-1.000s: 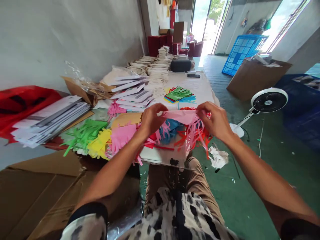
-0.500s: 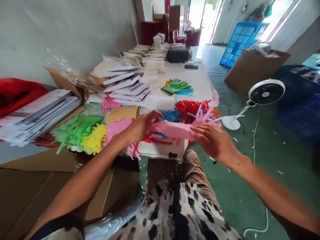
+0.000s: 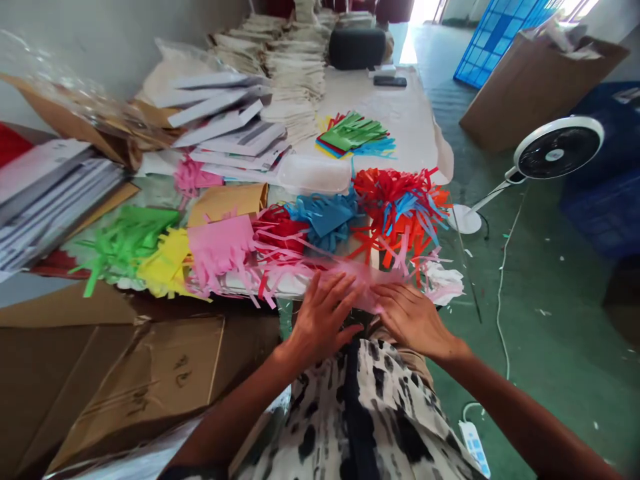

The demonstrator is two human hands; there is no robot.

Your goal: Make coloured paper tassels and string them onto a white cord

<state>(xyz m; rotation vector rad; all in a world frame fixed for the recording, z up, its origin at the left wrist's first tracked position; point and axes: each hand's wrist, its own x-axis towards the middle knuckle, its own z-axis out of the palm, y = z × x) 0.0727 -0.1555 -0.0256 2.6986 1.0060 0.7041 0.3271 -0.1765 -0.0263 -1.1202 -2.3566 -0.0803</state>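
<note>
Room: grey wall (image 3: 115,33) at left, green floor (image 3: 535,320) at right, white-covered surface (image 3: 350,90) running back between.
Left grip: left hand (image 3: 323,313) palm down, fingers extended and slightly apart, thumb out to the side; fingertips on the paper, not closed round it.
Right grip: right hand (image 3: 413,317) angled inward, fingers stretched over the paper; thumb hidden, cannot tell whether it pinches.
Pink fringed paper (image 3: 367,293): beneath the fingertips of both hands, at the near edge of the surface; blurred.
Just beyond: blue fringed paper (image 3: 330,215); red fringed paper (image 3: 390,187) to its right.
Leftward row: pink bundle (image 3: 223,243), yellow bundle (image 3: 163,265), green bundle (image 3: 133,230).
Farther back: fanned sheets (image 3: 355,130), green uppermost.
Off the surface: white-rimmed fan (image 3: 557,150), standing at right.
</note>
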